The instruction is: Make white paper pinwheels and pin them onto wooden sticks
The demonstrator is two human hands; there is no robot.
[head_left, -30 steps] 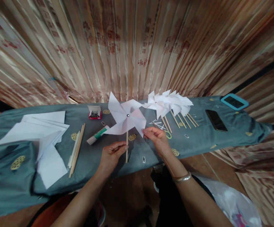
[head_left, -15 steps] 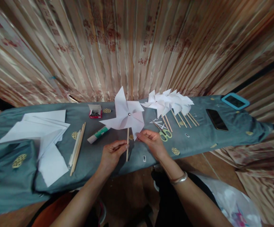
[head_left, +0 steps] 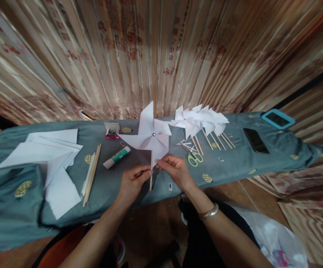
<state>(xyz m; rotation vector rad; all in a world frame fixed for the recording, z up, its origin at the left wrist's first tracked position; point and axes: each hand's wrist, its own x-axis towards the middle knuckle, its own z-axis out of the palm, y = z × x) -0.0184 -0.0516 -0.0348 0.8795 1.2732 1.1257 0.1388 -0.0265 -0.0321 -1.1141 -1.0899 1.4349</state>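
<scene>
A white paper pinwheel stands upright on a thin wooden stick above the grey-blue cloth. My left hand pinches the stick near its lower half. My right hand, with a metal bangle at the wrist, pinches the lowest blade tip of the pinwheel, close beside the stick. A silver pin shows at the wheel's centre.
Several finished pinwheels lie at the back right, green-handled scissors before them. A glue stick, a small red pin box, loose sticks and white paper sheets lie left. Two phones rest at right. A curtain hangs behind.
The pinwheel has turned clockwise; my right hand has followed the blade tip leftward and down toward the stick. My left hand has kept its hold on the stick.
</scene>
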